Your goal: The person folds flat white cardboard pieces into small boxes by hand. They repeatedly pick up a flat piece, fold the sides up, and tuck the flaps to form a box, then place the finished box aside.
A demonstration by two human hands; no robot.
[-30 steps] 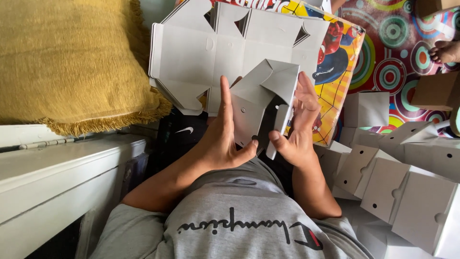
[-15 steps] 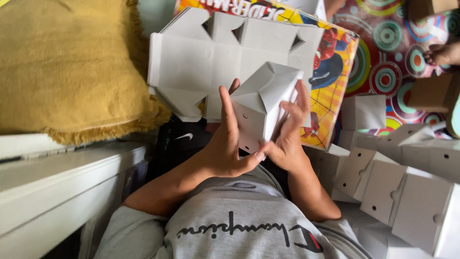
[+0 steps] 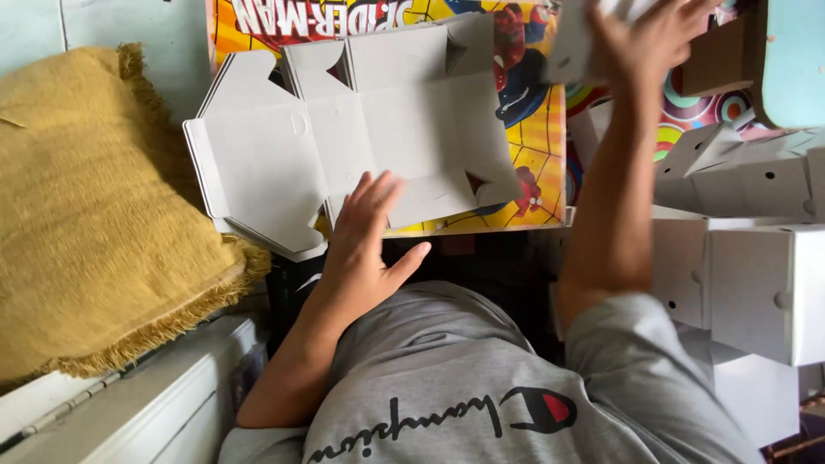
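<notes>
My left hand [image 3: 365, 245] is open with its fingers spread, lying at the lower edge of a flat, unfolded white cardboard box blank [image 3: 344, 137]. The blank is on top of other blanks, on a colourful comic-print board [image 3: 533, 129]. My right hand [image 3: 657, 34] is raised to the top right and grips a folded white box [image 3: 574, 43], which the frame's top edge partly cuts off. My grey shirt [image 3: 481, 387] fills the bottom of the view.
A yellow fringed cushion [image 3: 94, 215] lies at the left above a white ledge [image 3: 137, 412]. Several folded white boxes [image 3: 756, 258] are piled at the right. A brown cardboard box [image 3: 718, 60] and a teal object [image 3: 799, 60] are at the top right.
Both hands held the folded white box in front of my chest. Now my right hand has carried it up to the top right, and my left hand has let go and lies open at the flat blank.
</notes>
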